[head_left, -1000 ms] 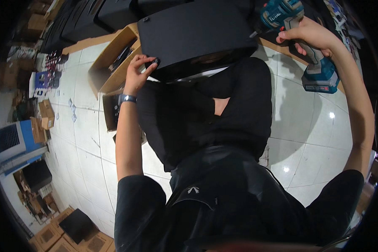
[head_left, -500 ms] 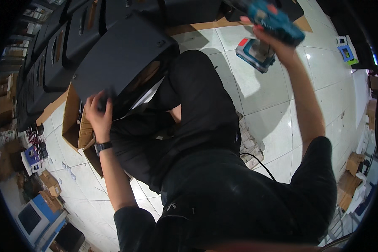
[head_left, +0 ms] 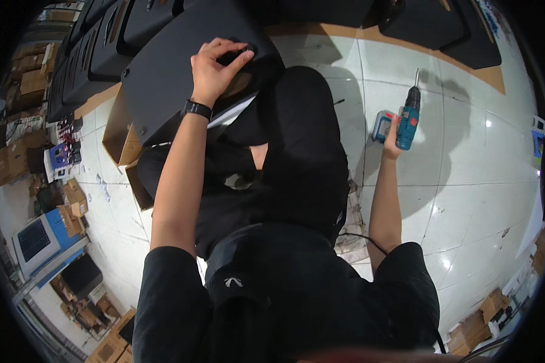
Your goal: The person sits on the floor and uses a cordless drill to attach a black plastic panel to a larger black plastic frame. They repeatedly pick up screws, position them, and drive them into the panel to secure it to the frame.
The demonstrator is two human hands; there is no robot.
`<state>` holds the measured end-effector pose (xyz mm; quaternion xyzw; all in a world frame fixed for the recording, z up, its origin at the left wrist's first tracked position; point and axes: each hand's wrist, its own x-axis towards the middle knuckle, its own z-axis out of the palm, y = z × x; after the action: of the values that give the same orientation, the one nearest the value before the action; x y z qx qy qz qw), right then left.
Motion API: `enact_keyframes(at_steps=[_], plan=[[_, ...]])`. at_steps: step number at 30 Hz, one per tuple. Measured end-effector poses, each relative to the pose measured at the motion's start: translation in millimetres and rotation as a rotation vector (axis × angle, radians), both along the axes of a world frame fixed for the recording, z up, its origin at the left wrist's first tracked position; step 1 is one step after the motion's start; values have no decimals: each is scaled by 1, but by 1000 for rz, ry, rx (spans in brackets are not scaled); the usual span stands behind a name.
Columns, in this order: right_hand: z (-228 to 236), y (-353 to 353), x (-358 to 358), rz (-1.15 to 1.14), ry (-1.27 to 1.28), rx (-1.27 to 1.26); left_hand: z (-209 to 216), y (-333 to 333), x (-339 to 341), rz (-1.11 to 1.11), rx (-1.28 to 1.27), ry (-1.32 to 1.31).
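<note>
A black box-shaped cabinet [head_left: 169,57] leans in front of my crossed legs, its broad flat face turned up. My left hand [head_left: 214,69] is at the right far corner of that face, thumb and fingers closed round a small black part [head_left: 250,49], mostly covered by the fingers. Small dark round pieces sit near two of its other corners. Over the floor to the right, my right hand [head_left: 392,142] grips a teal cordless drill [head_left: 409,121] by its handle. Its long bit points away from me, and no work piece touches the tip.
More black cabinets [head_left: 430,27] stand in rows at the far side and far left, on brown cardboard [head_left: 490,75]. An open cardboard box [head_left: 122,136] is at the cabinet's left. White floor tiles [head_left: 466,160] lie under the drill. Boxes and shelving line the left edge.
My left hand has moved from the cabinet's near left to its far right corner. The drill has come down and nearer, its bit now pointing away. My view has shifted.
</note>
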<state>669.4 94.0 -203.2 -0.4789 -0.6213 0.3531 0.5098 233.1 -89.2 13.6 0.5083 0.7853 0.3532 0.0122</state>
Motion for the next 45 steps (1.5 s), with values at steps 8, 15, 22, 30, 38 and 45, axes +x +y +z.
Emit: enact_keyframes(at_steps=[8, 15, 22, 30, 38, 45], plan=[[-33, -6, 29, 55, 13, -63, -3, 8, 2, 7, 14, -33], [-38, -6, 28, 48, 45, 2, -8, 6, 1, 36, 39, 31], [-54, -13, 35, -30, 1, 65, -14, 7, -1, 18, 74, 53], [-70, -82, 48, -172, -517, -175, -3, 4, 3, -4, 109, -46], [-21, -116, -3, 49, -585, -731, -2, -3, 0, 8, 49, -53], [-31, -75, -39, 274, -355, -687, -4, 5, 2, 13, 48, -73]])
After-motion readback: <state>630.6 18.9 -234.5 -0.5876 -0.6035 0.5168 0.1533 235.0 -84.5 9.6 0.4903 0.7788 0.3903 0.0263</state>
